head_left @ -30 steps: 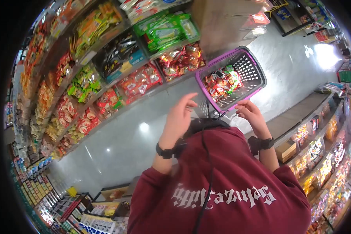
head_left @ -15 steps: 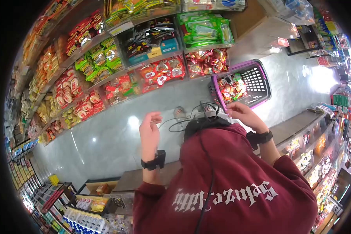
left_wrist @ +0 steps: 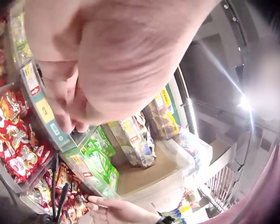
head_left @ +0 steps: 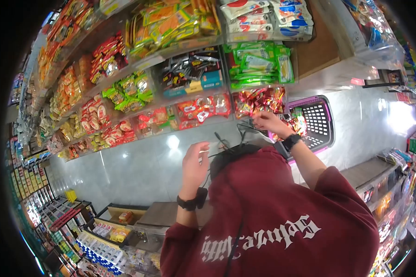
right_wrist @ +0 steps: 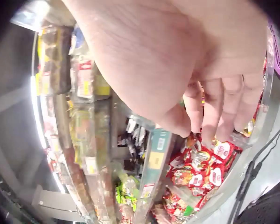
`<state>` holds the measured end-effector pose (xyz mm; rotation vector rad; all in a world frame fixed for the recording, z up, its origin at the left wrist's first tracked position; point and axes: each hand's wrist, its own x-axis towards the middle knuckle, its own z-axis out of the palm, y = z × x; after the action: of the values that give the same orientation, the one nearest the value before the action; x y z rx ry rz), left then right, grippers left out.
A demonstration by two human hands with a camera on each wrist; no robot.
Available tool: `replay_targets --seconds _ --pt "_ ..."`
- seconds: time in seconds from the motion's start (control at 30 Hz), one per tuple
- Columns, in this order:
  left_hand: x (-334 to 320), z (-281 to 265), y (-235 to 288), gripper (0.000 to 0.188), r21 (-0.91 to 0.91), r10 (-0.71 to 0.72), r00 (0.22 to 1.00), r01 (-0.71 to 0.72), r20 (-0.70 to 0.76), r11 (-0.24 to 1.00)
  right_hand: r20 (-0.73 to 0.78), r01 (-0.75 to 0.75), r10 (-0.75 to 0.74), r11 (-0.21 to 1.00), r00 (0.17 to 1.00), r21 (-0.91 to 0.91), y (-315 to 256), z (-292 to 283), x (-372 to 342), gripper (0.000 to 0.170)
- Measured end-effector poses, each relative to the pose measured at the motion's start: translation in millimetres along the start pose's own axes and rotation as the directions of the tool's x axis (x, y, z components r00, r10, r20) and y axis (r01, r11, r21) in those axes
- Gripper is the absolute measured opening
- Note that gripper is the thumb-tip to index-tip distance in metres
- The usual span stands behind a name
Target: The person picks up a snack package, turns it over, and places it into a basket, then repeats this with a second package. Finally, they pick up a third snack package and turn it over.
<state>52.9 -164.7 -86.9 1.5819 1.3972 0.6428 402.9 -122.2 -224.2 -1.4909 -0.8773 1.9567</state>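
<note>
My right hand (head_left: 273,123) reaches to the front of a bottom-row shelf bin of shiny red packets (head_left: 262,99). In the right wrist view its fingers (right_wrist: 213,109) bend loosely above more red packets (right_wrist: 198,170), and nothing shows in them. Below that forearm stands a purple-rimmed shopping basket (head_left: 329,121) on the floor, partly covered by the wrist, with colourful packets (head_left: 299,123) inside. Off to the left, my left hand (head_left: 195,167) hovers over the floor with relaxed fingers and holds nothing.
Tiered bins hold green packets (head_left: 261,64), dark packets (head_left: 192,69) and red-and-white bags (head_left: 203,110). A black cable (head_left: 240,134) loops in front of my body. Low shelves (head_left: 374,173) run along the right, and a grey floor (head_left: 143,161) lies between.
My right hand has moved from beside the basket up to the red packets bin. The left hand has swung outward, away from the right. The view has shifted toward the shelves.
</note>
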Motion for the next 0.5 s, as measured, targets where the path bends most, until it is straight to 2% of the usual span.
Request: replay_targets --seconds 0.07,0.1,0.17,0.23,0.27,0.33,0.4,0.43,0.5 --pt "25.0 11.6 30.0 0.035 0.000 0.026 1.000 -0.026 -0.005 1.000 -0.153 0.065 -0.091 0.984 0.984 -0.163 39.3 -28.7 57.5 0.034" --pt "41.5 19.3 39.5 0.032 0.039 0.038 0.999 -0.039 0.016 0.998 -0.224 0.093 -0.149 0.965 0.963 -0.245 28.3 -33.7 72.0 0.034" --pt "70.4 36.6 56.7 0.028 0.115 0.048 0.997 -0.055 0.063 0.992 -0.224 0.051 -0.151 0.915 0.963 -0.401 11.7 -47.2 90.4 0.032" --pt "99.2 51.7 74.6 0.028 0.218 0.138 0.986 -0.155 0.088 0.964 -0.250 0.060 -0.270 0.780 0.930 -0.622 27.2 -66.3 126.1 0.024" --pt "113.0 59.1 83.9 0.028 0.266 0.181 0.978 -0.202 0.103 0.942 -0.274 0.003 -0.291 0.691 0.917 -0.723 42.6 -74.0 145.9 0.024" --pt "136.7 77.2 97.1 0.027 0.192 0.133 0.985 -0.153 0.114 0.969 -0.305 -0.117 -0.346 0.471 0.887 -0.874 46.5 -82.0 167.5 0.025" --pt "159.5 98.4 94.2 0.026 0.040 0.094 0.988 -0.099 0.124 0.994 -0.316 -0.054 -0.253 0.698 0.914 -0.715 40.0 -95.3 178.4 0.022" --pt "170.0 112.4 82.3 0.033 -0.012 -0.084 0.981 0.087 0.173 0.996 -0.321 -0.022 -0.245 0.764 0.915 -0.645 18.0 -95.8 168.9 0.021" --pt "184.8 146.9 32.4 0.041 0.088 -0.123 0.976 0.109 0.179 0.990 -0.261 0.104 -0.527 0.565 0.809 -0.818 46.5 -108.4 188.3 0.019"
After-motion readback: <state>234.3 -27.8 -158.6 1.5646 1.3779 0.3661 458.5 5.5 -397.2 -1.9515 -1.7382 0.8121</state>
